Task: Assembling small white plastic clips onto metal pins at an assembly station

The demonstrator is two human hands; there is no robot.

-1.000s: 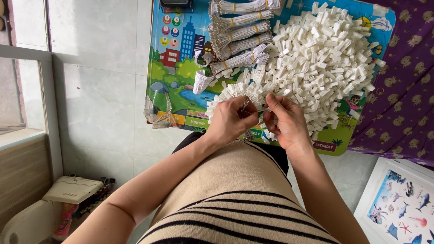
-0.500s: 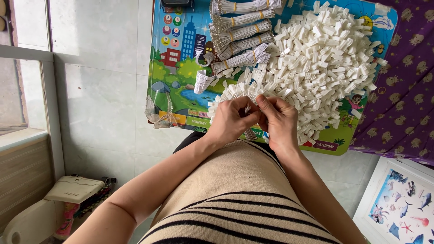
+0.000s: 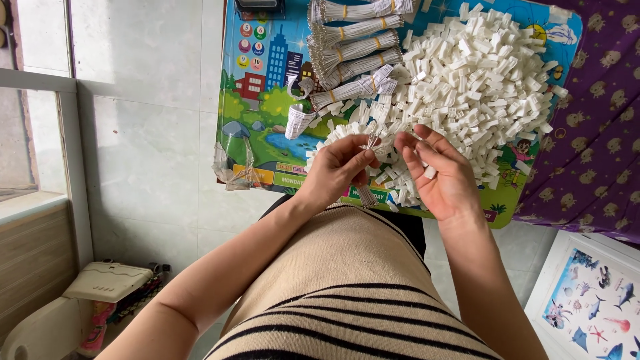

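Note:
My left hand [image 3: 340, 170] pinches a thin bunch of wire-like strings [image 3: 367, 193] that hangs down from its fingers. My right hand [image 3: 440, 177] is beside it, palm up, fingers apart, with one small white plastic piece [image 3: 431, 172] resting on the fingers. Both hands hover over the near edge of a big heap of small white plastic pieces [image 3: 467, 87] lying on a colourful picture mat [image 3: 257, 100]. Finished bundles of strings tied with yellow bands [image 3: 353, 50] lie in a row at the mat's far left.
A crumpled clear bag [image 3: 233, 170] sits at the mat's left corner. A purple patterned cloth [image 3: 600, 113] lies to the right, a sea-animal picture board [image 3: 593, 313] at bottom right. A beige device [image 3: 107, 283] stands by the window frame on the tiled floor.
My hands were pressed together working at one piece. They have now come apart, the right hand turned palm up and moved to the right.

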